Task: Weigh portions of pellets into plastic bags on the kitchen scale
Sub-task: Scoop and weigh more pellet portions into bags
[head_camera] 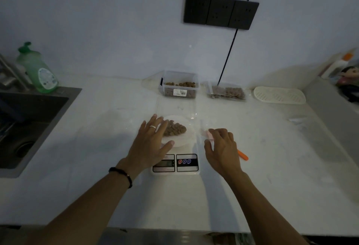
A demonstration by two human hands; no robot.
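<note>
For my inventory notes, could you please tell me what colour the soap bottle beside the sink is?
Green, with a green pump top; the soap bottle shows in the head view.

Brown pellets lie on a white kitchen scale bearing red and blue buttons. The soap bottle is green, the socket panel black, the countertop white. An orange tool and a white perforated tray are noted.

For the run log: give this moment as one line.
left hand: flat on bag of pellets | bag: on scale | right hand: pinching bag edge
</note>
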